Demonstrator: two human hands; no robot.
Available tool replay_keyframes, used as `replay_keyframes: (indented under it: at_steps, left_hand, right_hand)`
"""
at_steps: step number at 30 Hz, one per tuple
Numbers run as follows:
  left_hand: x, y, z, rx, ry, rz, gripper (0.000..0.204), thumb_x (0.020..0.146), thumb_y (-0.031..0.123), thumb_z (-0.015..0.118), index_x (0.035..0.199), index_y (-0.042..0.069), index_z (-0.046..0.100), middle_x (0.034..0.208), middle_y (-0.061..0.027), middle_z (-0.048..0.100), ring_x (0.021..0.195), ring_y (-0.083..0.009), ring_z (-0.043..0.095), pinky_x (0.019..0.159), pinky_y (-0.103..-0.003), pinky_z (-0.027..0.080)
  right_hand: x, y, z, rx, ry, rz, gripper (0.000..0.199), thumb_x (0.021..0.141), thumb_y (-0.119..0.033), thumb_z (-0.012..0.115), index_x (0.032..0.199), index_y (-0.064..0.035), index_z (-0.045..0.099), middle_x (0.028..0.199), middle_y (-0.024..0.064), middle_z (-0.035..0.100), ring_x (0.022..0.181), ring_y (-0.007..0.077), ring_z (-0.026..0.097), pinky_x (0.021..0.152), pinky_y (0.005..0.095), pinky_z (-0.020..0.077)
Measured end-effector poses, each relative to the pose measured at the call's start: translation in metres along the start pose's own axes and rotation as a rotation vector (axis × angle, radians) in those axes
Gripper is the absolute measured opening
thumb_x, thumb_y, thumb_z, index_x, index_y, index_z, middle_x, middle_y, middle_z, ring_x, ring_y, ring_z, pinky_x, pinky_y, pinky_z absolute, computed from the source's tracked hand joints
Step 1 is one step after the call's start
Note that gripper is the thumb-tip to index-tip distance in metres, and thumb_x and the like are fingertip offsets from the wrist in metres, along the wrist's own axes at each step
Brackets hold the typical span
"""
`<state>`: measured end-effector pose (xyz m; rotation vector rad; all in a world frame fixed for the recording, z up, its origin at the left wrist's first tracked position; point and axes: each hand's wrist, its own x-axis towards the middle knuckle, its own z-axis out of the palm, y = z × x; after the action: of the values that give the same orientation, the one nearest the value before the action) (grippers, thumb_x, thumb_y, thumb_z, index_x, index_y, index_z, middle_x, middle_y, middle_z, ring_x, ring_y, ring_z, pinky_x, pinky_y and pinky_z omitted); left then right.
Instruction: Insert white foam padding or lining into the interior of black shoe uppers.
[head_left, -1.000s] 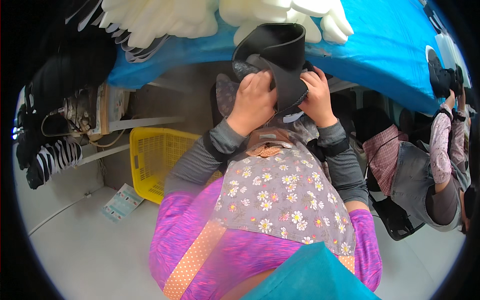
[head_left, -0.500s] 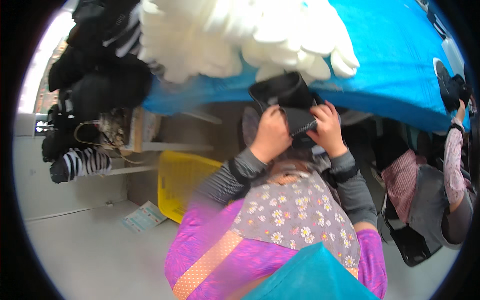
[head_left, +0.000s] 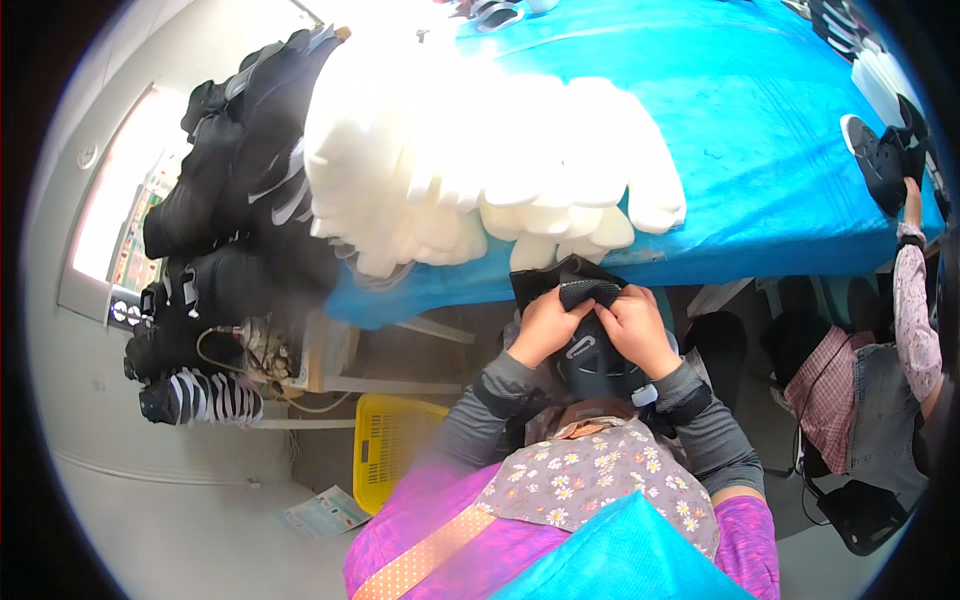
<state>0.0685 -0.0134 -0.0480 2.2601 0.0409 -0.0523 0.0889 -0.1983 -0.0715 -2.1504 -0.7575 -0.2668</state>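
A soft black shoe upper (head_left: 592,365), with a small pale mark on it, stands in front of my lap just below the table edge. My left hand (head_left: 543,328) pinches its folded-over top edge from the left. From the right, my right hand (head_left: 638,328) grips the same edge, thumb close to the left thumb. Between the fingers a dark textured flap (head_left: 588,291) sticks up. The inside of the upper is hidden by the hands.
Piled white foam shoe inserts (head_left: 590,190) lie on the blue-covered table (head_left: 740,190). Black uppers (head_left: 235,170) are heaped at left. Below them stands a yellow basket (head_left: 385,450) near a paper sheet (head_left: 325,512). At right a co-worker's hand (head_left: 912,200) holds a dark shoe (head_left: 880,165).
My hands have come closer together, both now pinching the upper's folded edge, and the upper has turned. The view has shifted, showing more of the table and wall.
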Motion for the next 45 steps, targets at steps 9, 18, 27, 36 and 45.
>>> replay_keyframes:
  at_steps: [9, 18, 27, 36, 45]
  left_hand:
    - [0.016, 0.010, 0.003, 0.156, -0.158, -0.170, 0.041, 0.089, 0.036, 0.067, 0.120, 0.009, 0.068, 0.114, -0.0193, 0.070, 0.106, -0.0382, 0.066, 0.089, -0.042, 0.052]
    - [0.049, -0.033, 0.021, 0.210, -0.228, 0.011, 0.035, 0.087, 0.031, 0.068, 0.115, 0.008, 0.071, 0.109, -0.0207, 0.071, 0.101, -0.0399, 0.067, 0.086, -0.044, 0.053]
    - [0.021, -0.038, 0.018, -0.174, -0.114, 0.085, 0.037, 0.087, 0.030, 0.069, 0.116, 0.007, 0.069, 0.112, -0.0161, 0.072, 0.103, -0.0348, 0.068, 0.088, -0.039, 0.053]
    - [0.021, -0.042, 0.031, -0.143, -0.126, 0.012, 0.032, 0.088, 0.016, 0.068, 0.118, 0.004, 0.069, 0.107, -0.0123, 0.073, 0.095, -0.0237, 0.067, 0.087, -0.034, 0.051]
    - [0.024, -0.049, 0.045, -0.307, -0.121, 0.107, 0.032, 0.089, 0.021, 0.069, 0.116, 0.004, 0.069, 0.110, -0.0133, 0.073, 0.101, -0.0307, 0.069, 0.089, -0.036, 0.051]
  right_hand:
    - [0.004, -0.003, 0.010, -0.058, -0.137, 0.349, 0.022, 0.090, -0.023, 0.058, 0.098, -0.0123, 0.075, 0.087, 0.0160, 0.071, 0.084, 0.0384, 0.063, 0.079, 0.0522, 0.0506]
    - [0.009, 0.033, 0.039, 0.022, -0.153, 0.515, 0.031, 0.086, -0.031, 0.065, 0.077, -0.0022, 0.074, 0.086, 0.0265, 0.067, 0.089, 0.0449, 0.063, 0.082, 0.0528, 0.0518]
    - [-0.002, 0.009, 0.016, 0.115, -0.077, 0.371, 0.038, 0.089, -0.031, 0.068, 0.071, 0.0016, 0.070, 0.075, 0.0237, 0.062, 0.079, 0.0406, 0.060, 0.073, 0.0489, 0.0478]
    - [-0.006, 0.020, 0.022, 0.069, -0.081, 0.406, 0.033, 0.088, -0.031, 0.067, 0.077, 0.0000, 0.073, 0.076, 0.0229, 0.063, 0.083, 0.0394, 0.062, 0.077, 0.0476, 0.0498]
    - [-0.013, 0.032, 0.033, 0.090, -0.081, 0.417, 0.036, 0.089, -0.030, 0.068, 0.073, 0.0014, 0.071, 0.076, 0.0221, 0.065, 0.086, 0.0374, 0.060, 0.077, 0.0461, 0.0494]
